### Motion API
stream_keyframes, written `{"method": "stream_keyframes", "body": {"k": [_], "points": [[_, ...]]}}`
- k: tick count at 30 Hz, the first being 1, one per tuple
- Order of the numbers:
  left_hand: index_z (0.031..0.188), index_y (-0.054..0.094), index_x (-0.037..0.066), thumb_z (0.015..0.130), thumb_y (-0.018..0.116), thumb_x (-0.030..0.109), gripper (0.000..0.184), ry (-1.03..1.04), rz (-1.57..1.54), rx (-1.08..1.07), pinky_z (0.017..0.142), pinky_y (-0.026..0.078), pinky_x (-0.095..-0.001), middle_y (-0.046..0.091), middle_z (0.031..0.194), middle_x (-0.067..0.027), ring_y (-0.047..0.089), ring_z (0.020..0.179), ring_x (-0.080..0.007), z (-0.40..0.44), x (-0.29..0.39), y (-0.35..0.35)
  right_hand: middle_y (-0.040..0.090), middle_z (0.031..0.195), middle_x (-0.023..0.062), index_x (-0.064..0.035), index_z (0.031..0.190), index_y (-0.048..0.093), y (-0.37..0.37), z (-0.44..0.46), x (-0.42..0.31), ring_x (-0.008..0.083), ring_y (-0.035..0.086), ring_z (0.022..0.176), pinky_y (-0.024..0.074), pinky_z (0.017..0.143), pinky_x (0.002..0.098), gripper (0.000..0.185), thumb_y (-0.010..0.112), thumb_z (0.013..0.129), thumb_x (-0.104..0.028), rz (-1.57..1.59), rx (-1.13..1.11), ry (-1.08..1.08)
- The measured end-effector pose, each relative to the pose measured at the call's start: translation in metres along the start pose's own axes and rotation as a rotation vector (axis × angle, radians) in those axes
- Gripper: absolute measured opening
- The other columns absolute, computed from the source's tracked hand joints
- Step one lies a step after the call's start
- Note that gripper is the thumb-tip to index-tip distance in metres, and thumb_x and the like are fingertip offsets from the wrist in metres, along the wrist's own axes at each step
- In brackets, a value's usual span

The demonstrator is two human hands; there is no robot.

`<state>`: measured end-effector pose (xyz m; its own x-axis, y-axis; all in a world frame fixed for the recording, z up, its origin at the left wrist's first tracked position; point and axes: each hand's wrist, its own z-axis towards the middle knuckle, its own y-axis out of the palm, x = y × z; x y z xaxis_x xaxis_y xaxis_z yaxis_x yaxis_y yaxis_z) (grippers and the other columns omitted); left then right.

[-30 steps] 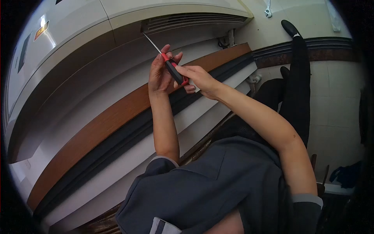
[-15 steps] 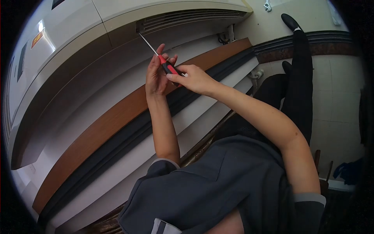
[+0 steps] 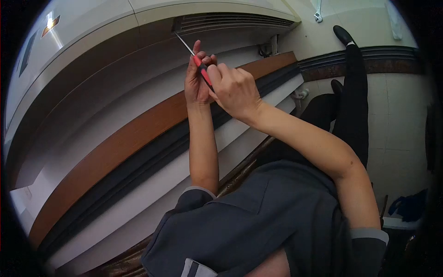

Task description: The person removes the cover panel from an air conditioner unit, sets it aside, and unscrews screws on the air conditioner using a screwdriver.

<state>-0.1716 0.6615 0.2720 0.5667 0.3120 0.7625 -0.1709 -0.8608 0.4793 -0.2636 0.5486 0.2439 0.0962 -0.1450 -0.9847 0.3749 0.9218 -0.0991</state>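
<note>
A screwdriver [image 3: 203,72] with a red and black handle and a thin metal shaft slants up to the left. Its tip reaches the underside of a white wall unit, at the left end of the slatted vent [image 3: 235,21]; what the tip touches is too small to make out. My left hand [image 3: 198,83] steadies the front of the handle between thumb and fingers, palm partly showing. Around the handle's rear end, my right hand [image 3: 236,90] is closed, its back turned to me and its fingertips partly hidden.
Below the unit runs a curved brown wooden ledge [image 3: 138,127] with dark and white bands. An adjustable wrench [image 3: 318,16] lies at the upper right. Pipes [image 3: 301,93] stick out near the ledge's right end, and a dark blue cloth [image 3: 410,205] lies at the right.
My right hand has turned over on the handle, so its back and knuckles now show. The view has shifted slightly, and both hands appear a little farther right.
</note>
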Motion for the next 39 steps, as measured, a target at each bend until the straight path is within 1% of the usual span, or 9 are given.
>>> {"method": "stream_keyframes", "body": {"k": [5, 9, 12, 15, 19, 22, 26, 28, 39], "points": [[0.135, 0.032, 0.004, 0.094, 0.047, 0.019, 0.046, 0.027, 0.031, -0.130, 0.087, 0.043, -0.0338, 0.054, 0.089, -0.0035, 0.052, 0.084, -0.0164, 0.011, 0.002, -0.037, 0.060, 0.074, 0.0162, -0.0014, 0.083, 0.047, 0.038, 0.003, 0.002, 0.0288, 0.062, 0.062, 0.0491, 0.054, 0.0377, 0.024, 0.064, 0.077, -0.017, -0.490, -0.009, -0.118], [0.136, 0.031, 0.004, 0.094, 0.048, 0.022, 0.049, 0.037, 0.273, -0.012, 0.085, 0.045, -0.0370, 0.054, 0.086, -0.0056, 0.053, 0.083, -0.0197, 0.007, 0.001, -0.049, 0.060, 0.072, 0.0071, -0.0066, 0.080, 0.051, 0.050, -0.006, 0.042, 0.0137, 0.049, 0.046, 0.0380, 0.042, 0.0281, 0.021, 0.063, 0.083, -0.023, 0.057, -0.075, 0.159], [0.135, 0.033, 0.005, 0.094, 0.048, 0.023, 0.047, 0.030, 0.219, -0.029, 0.089, 0.046, -0.0361, 0.054, 0.088, -0.0058, 0.053, 0.081, -0.0189, -0.006, 0.002, -0.025, 0.049, 0.066, -0.0026, -0.0072, 0.085, 0.054, 0.049, -0.004, 0.054, 0.0046, 0.032, 0.045, 0.0242, 0.041, 0.0199, 0.029, 0.057, 0.089, -0.036, 1.485, -0.608, 0.814], [0.132, 0.039, 0.006, 0.095, 0.045, 0.020, 0.040, 0.015, 0.127, -0.070, 0.089, 0.044, -0.0380, 0.055, 0.086, -0.0068, 0.056, 0.080, -0.0203, -0.005, 0.010, -0.030, 0.043, 0.062, -0.0041, -0.0074, 0.086, 0.054, 0.048, 0.000, 0.046, 0.0038, 0.032, 0.047, 0.0230, 0.042, 0.0199, 0.030, 0.056, 0.089, -0.037, 1.664, -0.692, 0.806], [0.132, 0.038, 0.008, 0.094, 0.048, 0.022, 0.042, 0.043, 0.240, -0.053, 0.086, 0.049, -0.0377, 0.055, 0.084, -0.0065, 0.056, 0.079, -0.0203, 0.001, 0.005, -0.043, 0.055, 0.066, 0.0041, -0.0036, 0.085, 0.056, 0.058, 0.004, 0.058, 0.0145, 0.050, 0.049, 0.0374, 0.045, 0.0272, 0.040, 0.065, 0.081, -0.043, 1.136, -0.653, 0.798], [0.129, 0.043, 0.007, 0.092, 0.053, 0.018, 0.039, 0.065, 0.422, 0.162, 0.078, 0.052, -0.0398, 0.059, 0.083, -0.0083, 0.059, 0.084, -0.0227, 0.004, 0.004, -0.045, 0.064, 0.088, 0.0240, 0.0014, 0.082, 0.055, 0.045, -0.007, 0.032, 0.0380, 0.064, 0.080, 0.0501, 0.066, 0.0408, 0.047, 0.069, 0.074, -0.043, 0.136, -0.190, 0.228], [0.130, 0.041, 0.007, 0.094, 0.050, 0.021, 0.040, 0.112, 0.672, 0.275, 0.081, 0.051, -0.0410, 0.059, 0.086, -0.0082, 0.059, 0.087, -0.0236, 0.005, 0.005, -0.027, 0.064, 0.086, 0.0227, 0.0010, 0.081, 0.054, 0.064, 0.002, 0.042, 0.0355, 0.065, 0.076, 0.0499, 0.062, 0.0400, 0.048, 0.068, 0.075, -0.044, 0.334, -0.172, 0.364], [0.131, 0.039, 0.005, 0.095, 0.045, 0.024, 0.041, -0.040, 0.319, 0.171, 0.083, 0.050, -0.0406, 0.058, 0.083, -0.0067, 0.059, 0.083, -0.0211, -0.012, 0.012, -0.005, 0.064, 0.089, 0.0219, 0.0014, 0.082, 0.054, 0.068, 0.004, 0.040, 0.0341, 0.065, 0.076, 0.0500, 0.064, 0.0393, 0.051, 0.068, 0.074, -0.046, 1.175, -0.585, 0.837], [0.123, 0.044, -0.001, 0.094, 0.048, 0.025, 0.039, -0.057, 0.555, 0.103, 0.077, 0.051, -0.0346, 0.059, 0.081, -0.0069, 0.059, 0.077, -0.0191, 0.004, 0.001, -0.020, 0.064, 0.088, 0.0158, 0.0025, 0.095, 0.052, 0.046, -0.009, 0.040, 0.0282, 0.063, 0.086, 0.0478, 0.072, 0.0367, 0.053, 0.068, 0.076, -0.045, 0.244, -0.103, 0.284]]}}
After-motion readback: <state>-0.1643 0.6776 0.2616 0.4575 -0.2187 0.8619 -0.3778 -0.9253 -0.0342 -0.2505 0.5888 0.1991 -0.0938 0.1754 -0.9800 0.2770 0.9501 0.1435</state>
